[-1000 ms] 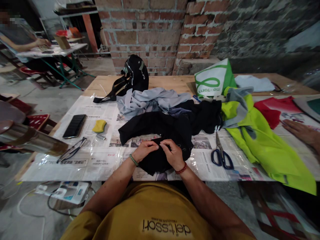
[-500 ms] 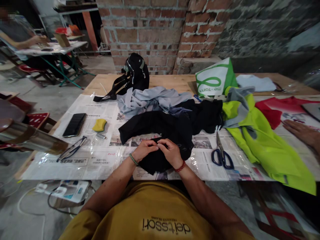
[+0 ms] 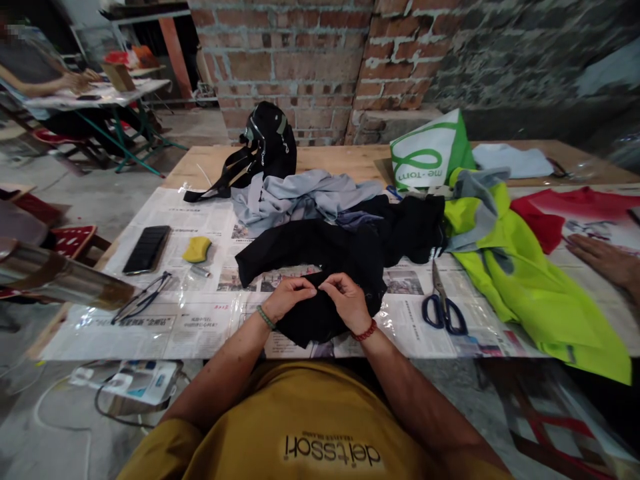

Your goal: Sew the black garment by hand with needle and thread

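A black garment [image 3: 325,250] lies crumpled on the newspaper-covered table in front of me. Over its near part, my left hand [image 3: 290,297] is closed in a pinch at the cloth, a green bracelet on the wrist. Just to the right, my right hand [image 3: 346,300], with a red bracelet, also pinches with thumb and forefinger. Whatever is between those right fingertips is too small to make out. A narrow gap separates the two hands. Dark-handled scissors [image 3: 443,310] rest on the newspaper to the right of the garment.
Left are a black phone-like case [image 3: 147,250], a sponge [image 3: 197,249], glasses [image 3: 143,298] and a metal flask [image 3: 65,273]. Behind lie grey cloth [image 3: 305,193], a black bag [image 3: 270,140] and a green-white bag [image 3: 430,153]. Right are a yellow jacket [image 3: 540,300] and another person's hand [image 3: 603,260].
My right fingertips have moved slightly right, away from my left ones, so the gap between them is wider. The black garment lies nearly as before. The view has shifted a little.
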A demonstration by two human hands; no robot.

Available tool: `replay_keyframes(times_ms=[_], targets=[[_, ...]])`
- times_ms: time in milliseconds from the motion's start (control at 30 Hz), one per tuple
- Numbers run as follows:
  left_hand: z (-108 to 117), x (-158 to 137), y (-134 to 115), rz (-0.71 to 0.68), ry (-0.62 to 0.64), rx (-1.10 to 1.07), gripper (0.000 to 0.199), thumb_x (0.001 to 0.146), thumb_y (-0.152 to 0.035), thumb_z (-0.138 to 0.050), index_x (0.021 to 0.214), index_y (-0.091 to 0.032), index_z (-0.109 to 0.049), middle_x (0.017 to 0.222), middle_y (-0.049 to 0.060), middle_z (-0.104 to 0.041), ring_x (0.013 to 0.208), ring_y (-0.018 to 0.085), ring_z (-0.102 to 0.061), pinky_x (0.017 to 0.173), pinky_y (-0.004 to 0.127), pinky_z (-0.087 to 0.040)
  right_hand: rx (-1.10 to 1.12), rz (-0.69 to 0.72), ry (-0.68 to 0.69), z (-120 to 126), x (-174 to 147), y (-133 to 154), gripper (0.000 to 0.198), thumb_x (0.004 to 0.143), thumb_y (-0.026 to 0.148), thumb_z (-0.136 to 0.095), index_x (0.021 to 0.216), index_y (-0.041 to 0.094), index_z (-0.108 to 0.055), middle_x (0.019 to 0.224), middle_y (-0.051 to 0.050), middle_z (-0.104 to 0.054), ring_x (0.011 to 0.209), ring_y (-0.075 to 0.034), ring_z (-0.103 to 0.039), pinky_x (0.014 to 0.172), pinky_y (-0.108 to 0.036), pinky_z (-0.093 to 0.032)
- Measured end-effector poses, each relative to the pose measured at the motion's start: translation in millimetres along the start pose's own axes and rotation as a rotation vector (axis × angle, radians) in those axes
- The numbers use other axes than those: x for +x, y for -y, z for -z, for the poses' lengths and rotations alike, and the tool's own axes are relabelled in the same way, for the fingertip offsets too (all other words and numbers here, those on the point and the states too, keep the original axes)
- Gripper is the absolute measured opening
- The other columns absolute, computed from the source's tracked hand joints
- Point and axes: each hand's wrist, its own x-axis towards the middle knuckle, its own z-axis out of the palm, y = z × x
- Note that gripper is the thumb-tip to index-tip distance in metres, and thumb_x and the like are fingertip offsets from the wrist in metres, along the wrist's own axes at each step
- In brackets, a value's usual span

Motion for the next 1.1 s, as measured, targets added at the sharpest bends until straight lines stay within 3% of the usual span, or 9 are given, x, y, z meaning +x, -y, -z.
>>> replay_keyframes(times_ms=[200,333,633,867,1100], targets=[[-2,0,-1,-0.014,-0.047,-0.016,0.028,0.060,-0.039,-0.071,0.067,-0.013,-0.062,0.056,-0.003,-0.054,0.049,0.007,-0.045,0.050,0.020,-0.033,0.164,-0.017,-0.097,-5,5,-2,0.012,0.075,0.030,-0.061,0.073,0.020,-0.055,0.065,0.003,-0.062,0.065,-0.012,-0.058,0.067,-0.025,-0.046],[-2,1,-1,-0.084,-0.058,-0.006,0.027,0.061,-0.037,-0.071,0.065,-0.012,-0.062,0.056,-0.003,-0.054,0.051,0.006,-0.044,0.050,0.020,-0.033,0.208,-0.007,-0.084,-6,11,2,0.012,0.074,0.029,-0.062,0.072,0.019,-0.054,0.063,0.003,-0.061,0.062,-0.011,-0.058,0.066,-0.026,-0.046],[1,-1,-2,-0.085,-0.072,0.004,0.027,0.060,-0.037,-0.071,0.062,-0.012,-0.061,0.053,-0.003,-0.051,0.049,0.006,-0.041,0.048,0.019,-0.031,0.056,0.002,0.011,-12,9,-1,0.012,0.075,0.030,-0.060,0.073,0.020,-0.054,0.064,0.002,-0.061,0.062,-0.012,-0.058,0.064,-0.026,-0.046],[-1,-2,-4,-0.067,-0.065,0.040,0.026,0.060,-0.037,-0.071,0.061,-0.013,-0.061,0.054,-0.003,-0.053,0.050,0.007,-0.044,0.050,0.020,-0.034,0.296,0.046,-0.186,11,38,8,0.014,0.074,0.029,-0.062,0.073,0.020,-0.051,0.061,0.005,-0.058,0.060,-0.010,-0.058,0.065,-0.026,-0.047],[2,-1,-3,-0.027,-0.006,0.047,0.024,0.061,-0.035,-0.071,0.067,-0.012,-0.064,0.058,-0.002,-0.057,0.053,0.008,-0.048,0.053,0.020,-0.036,0.452,-0.122,0.003,19,28,23,0.024,0.076,0.041,-0.060,0.083,0.023,-0.045,0.070,0.005,-0.062,0.043,-0.007,-0.053,0.040,-0.020,-0.040]])
